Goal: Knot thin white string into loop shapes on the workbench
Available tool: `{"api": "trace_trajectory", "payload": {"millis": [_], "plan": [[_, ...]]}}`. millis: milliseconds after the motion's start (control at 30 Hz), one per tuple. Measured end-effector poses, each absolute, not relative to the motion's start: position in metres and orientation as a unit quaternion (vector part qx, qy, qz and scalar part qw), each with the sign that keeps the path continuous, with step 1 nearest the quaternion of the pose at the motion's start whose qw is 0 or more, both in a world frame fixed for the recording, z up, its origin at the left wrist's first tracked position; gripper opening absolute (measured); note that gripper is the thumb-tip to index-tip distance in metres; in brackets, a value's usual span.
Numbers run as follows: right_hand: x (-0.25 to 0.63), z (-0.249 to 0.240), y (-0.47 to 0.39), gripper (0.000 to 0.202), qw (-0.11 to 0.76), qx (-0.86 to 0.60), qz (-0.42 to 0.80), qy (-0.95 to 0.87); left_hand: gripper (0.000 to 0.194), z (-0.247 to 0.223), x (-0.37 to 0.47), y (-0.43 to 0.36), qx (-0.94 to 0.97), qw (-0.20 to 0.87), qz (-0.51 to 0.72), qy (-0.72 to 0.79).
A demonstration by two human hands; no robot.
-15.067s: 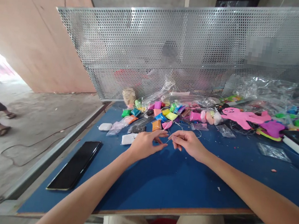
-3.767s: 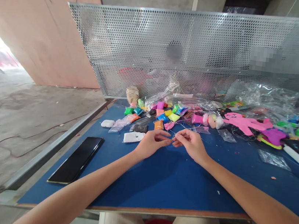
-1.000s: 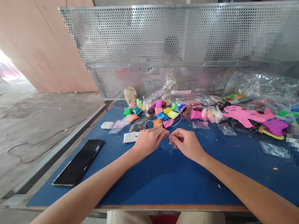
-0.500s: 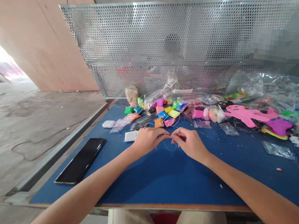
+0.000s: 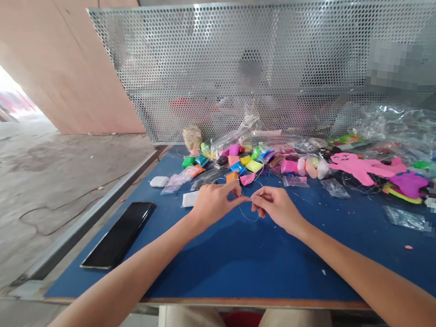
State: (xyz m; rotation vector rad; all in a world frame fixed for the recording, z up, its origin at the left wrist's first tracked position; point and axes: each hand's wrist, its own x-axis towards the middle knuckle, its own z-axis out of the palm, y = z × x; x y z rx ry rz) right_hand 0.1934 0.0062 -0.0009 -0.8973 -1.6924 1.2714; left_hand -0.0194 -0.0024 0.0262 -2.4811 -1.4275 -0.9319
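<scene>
Over the blue tabletop, my left hand (image 5: 214,202) pinches with thumb and forefinger, the forefinger bent. Close beside it, my right hand (image 5: 276,208) is closed in a pinch as well, its fingertips almost meeting the left thumb tip. A thin pale thread (image 5: 246,219) hangs in a loop below the fingertips, and fine strands also run above them. Both pinches appear to be on this thread; the exact point of grip is too small to make out. A white block (image 5: 189,198) lies partly hidden behind my left hand.
A phone (image 5: 118,235) and a white rounded case (image 5: 159,181) lie on the left of the blue table (image 5: 252,266). Behind the hands are several colourful clay packets (image 5: 236,167), clear plastic bags (image 5: 334,187) and a pink figure (image 5: 359,167). A perforated metal panel (image 5: 216,60) stands at the back.
My left forefinger has bent and lifted away from the right fingertips, with the left thumb still stretched toward them. The right hand has barely moved.
</scene>
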Motion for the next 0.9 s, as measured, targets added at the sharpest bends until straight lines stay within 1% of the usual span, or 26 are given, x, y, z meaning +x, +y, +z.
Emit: {"api": "trace_trajectory", "payload": {"millis": [100, 233, 433, 567, 700, 900], "plan": [[0.193, -0.001, 0.006, 0.023, 0.408, -0.358, 0.504, -0.672, 0.031, 0.026, -0.020, -0.004, -0.840, 0.109, -0.287, -0.448], [0.193, 0.002, 0.002, 0.021, 0.411, -0.353, 0.472, -0.696, 0.031, 0.026, -0.021, -0.005, -0.849, 0.152, -0.264, -0.432], [0.191, 0.006, -0.008, 0.018, 0.424, -0.362, 0.411, -0.721, 0.029, 0.025, -0.020, -0.005, -0.850, 0.169, -0.258, -0.426], [0.189, 0.006, -0.012, 0.019, 0.428, -0.358, 0.407, -0.723, 0.025, 0.025, -0.021, -0.006, -0.847, 0.198, -0.267, -0.415], [0.187, 0.006, -0.012, 0.019, 0.425, -0.352, 0.407, -0.728, 0.016, 0.025, -0.021, -0.007, -0.854, 0.237, -0.269, -0.378], [0.188, 0.007, -0.011, 0.017, 0.426, -0.348, 0.395, -0.735, 0.016, 0.028, -0.019, -0.012, -0.875, 0.255, -0.229, -0.342]]}}
